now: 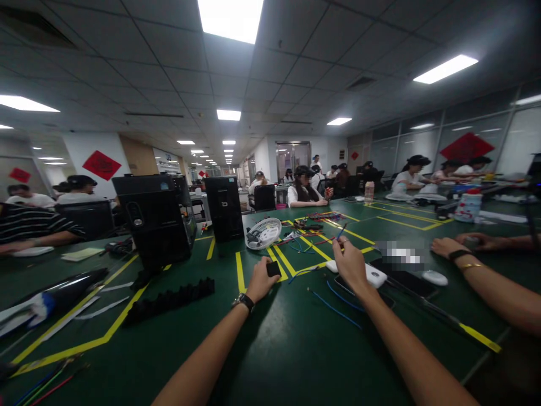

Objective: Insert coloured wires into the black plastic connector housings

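Left hand (258, 281) gripping one black block (274, 269), right hand's (350, 261) fingers pinching one blue wire (342, 230), two black computer towers (156, 220)

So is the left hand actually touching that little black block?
Touching. The head view shows the left hand holding the black block, with fingers and thumb against its edges and no gap between.

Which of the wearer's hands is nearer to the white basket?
Left: the left hand is in front of the white basket; the right hand is farther off, to its right.
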Action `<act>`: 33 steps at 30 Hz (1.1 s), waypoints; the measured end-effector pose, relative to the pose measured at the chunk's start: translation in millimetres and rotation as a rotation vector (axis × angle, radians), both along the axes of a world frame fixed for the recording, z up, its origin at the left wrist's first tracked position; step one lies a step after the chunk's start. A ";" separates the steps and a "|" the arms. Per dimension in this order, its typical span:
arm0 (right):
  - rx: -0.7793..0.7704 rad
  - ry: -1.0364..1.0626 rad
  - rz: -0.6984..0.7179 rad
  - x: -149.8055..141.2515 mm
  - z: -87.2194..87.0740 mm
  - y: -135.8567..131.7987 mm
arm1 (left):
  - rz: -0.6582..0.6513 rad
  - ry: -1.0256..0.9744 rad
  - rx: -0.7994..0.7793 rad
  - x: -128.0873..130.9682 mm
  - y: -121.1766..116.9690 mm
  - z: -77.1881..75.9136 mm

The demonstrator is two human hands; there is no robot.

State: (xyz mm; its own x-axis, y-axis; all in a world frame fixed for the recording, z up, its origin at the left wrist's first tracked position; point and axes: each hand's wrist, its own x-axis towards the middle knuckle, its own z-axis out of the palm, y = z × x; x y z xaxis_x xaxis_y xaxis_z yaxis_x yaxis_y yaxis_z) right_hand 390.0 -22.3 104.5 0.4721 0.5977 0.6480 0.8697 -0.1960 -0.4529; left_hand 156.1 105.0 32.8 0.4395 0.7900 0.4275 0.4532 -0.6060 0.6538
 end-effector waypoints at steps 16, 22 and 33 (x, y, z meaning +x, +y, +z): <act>0.218 0.067 0.637 -115.4 60.1 -50.5 | -0.174 -0.788 -0.627 -136.5 -124.6 24.3; -0.204 -0.106 0.963 -237.0 7.6 -40.2 | -0.138 -1.098 -0.678 -172.1 -130.8 25.1; -0.252 -0.139 0.875 -255.9 -41.5 -41.4 | -0.147 -1.220 -0.643 -180.7 -133.1 28.3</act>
State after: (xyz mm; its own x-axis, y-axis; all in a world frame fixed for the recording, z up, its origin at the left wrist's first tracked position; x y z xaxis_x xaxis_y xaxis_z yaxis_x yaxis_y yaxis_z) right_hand 134.0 -63.7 63.0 -0.2868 0.8362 0.4675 0.7980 0.4785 -0.3664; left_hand -24.6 -28.2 61.1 0.1503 0.9721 0.1800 -0.6415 -0.0426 0.7660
